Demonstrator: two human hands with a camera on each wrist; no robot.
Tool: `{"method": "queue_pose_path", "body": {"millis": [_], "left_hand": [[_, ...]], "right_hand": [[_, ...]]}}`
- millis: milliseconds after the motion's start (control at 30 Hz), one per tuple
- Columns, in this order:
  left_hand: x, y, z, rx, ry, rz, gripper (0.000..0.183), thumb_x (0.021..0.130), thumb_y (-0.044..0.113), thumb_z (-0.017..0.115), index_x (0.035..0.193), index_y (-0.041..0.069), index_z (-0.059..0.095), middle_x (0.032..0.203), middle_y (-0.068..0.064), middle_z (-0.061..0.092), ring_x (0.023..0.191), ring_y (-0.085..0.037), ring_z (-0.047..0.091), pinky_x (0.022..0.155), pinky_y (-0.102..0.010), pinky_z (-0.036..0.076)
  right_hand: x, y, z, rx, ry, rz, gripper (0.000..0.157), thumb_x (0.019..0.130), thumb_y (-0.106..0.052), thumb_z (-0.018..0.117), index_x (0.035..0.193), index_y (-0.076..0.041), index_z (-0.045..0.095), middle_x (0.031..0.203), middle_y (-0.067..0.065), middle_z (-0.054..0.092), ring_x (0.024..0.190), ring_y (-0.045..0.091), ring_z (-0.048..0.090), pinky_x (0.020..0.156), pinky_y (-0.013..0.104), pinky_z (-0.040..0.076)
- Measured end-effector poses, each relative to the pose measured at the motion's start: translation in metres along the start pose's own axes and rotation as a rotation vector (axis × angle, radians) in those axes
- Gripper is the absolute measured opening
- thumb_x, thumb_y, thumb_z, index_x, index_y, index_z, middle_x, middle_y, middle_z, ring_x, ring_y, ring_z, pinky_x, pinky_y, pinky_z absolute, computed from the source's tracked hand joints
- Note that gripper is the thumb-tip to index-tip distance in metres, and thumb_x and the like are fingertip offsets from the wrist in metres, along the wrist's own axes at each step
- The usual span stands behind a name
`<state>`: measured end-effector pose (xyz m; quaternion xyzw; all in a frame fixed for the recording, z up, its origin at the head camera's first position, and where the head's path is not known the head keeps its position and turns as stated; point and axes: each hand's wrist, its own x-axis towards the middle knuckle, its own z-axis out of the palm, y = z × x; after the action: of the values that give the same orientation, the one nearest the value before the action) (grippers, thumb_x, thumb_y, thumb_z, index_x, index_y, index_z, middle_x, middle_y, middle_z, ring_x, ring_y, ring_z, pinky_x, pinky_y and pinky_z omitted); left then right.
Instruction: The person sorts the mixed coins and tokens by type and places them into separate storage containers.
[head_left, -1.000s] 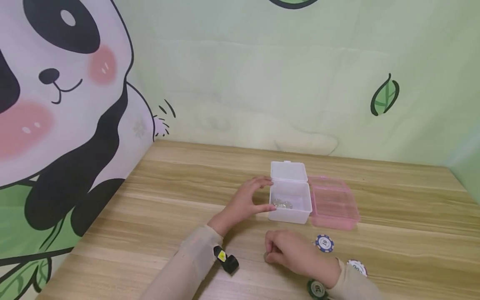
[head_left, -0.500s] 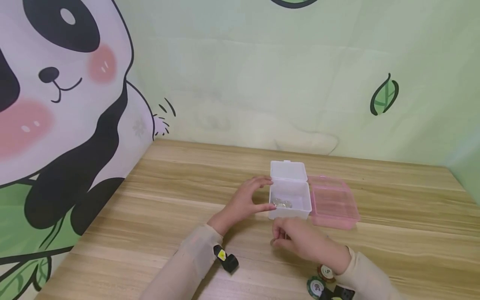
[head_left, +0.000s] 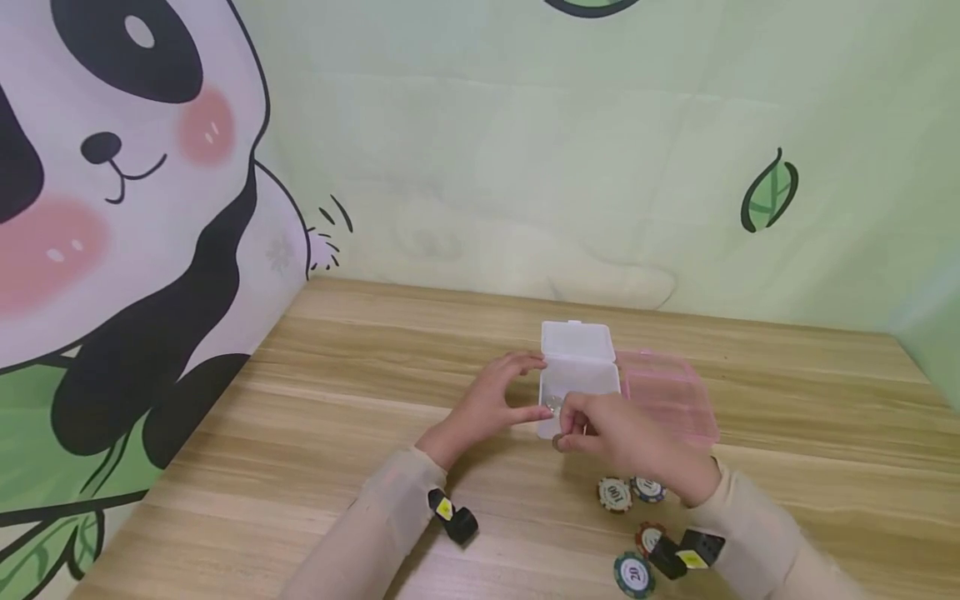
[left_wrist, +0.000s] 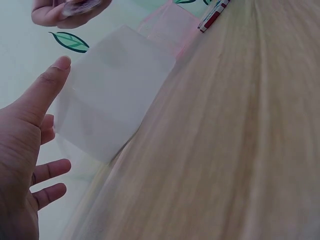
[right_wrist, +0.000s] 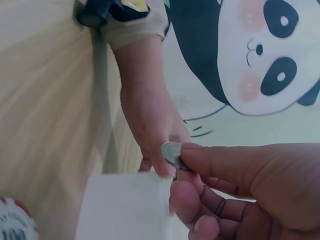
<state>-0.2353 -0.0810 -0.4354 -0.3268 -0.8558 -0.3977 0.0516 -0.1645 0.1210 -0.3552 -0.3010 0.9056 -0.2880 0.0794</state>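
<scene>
A white lidded box (head_left: 581, 377) stands with its lid raised, and several coins (head_left: 553, 403) lie inside it near the front left. My left hand (head_left: 483, 402) rests at the box's left side, thumb by the front corner and fingers by the rear edge; in the left wrist view its thumb and fingers look extended. Just over the box's front edge, my right hand (head_left: 618, 433) pinches a silvery coin (right_wrist: 172, 153) between thumb and fingertips. The right hand hides part of the box's front and inside.
A pink see-through box (head_left: 675, 400) touches or nearly touches the white one on its right. Nearer lie poker chips: a white 100 chip (head_left: 615, 495), a blue chip (head_left: 648, 489), a red chip (head_left: 649, 536) and a green 20 chip (head_left: 634, 575). A panda-printed cloth hangs behind.
My right hand has carried the coin forward and slightly right, from the tabletop up to the white box's front edge. Its forearm uncovers several chips. The left hand stays put.
</scene>
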Motion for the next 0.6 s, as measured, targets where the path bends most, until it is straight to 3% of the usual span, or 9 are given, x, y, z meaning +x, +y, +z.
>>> {"method": "queue_pose_path", "body": {"millis": [200, 600], "left_hand": [[-0.001, 0.000, -0.001, 0.002, -0.018, -0.032, 0.063, 0.078, 0.035, 0.078, 0.132, 0.012, 0.054, 0.143, -0.004, 0.050, 0.123, -0.025, 0.053, 0.104, -0.043, 0.045], [0.000, 0.001, -0.001, 0.005, -0.029, -0.057, 0.063, 0.078, 0.037, 0.078, 0.132, 0.014, 0.054, 0.144, -0.003, 0.050, 0.122, -0.024, 0.054, 0.104, -0.043, 0.044]], "right_hand": [[0.009, 0.007, -0.015, 0.069, 0.001, 0.068, 0.013, 0.089, -0.012, 0.067, 0.085, -0.008, 0.056, 0.074, 0.001, 0.058, 0.064, 0.009, 0.050, 0.055, 0.019, 0.044], [0.032, 0.023, -0.019, -0.023, 0.019, 0.127, 0.009, 0.090, -0.012, 0.065, 0.087, -0.008, 0.058, 0.080, 0.002, 0.061, 0.069, 0.011, 0.050, 0.060, 0.021, 0.043]]}}
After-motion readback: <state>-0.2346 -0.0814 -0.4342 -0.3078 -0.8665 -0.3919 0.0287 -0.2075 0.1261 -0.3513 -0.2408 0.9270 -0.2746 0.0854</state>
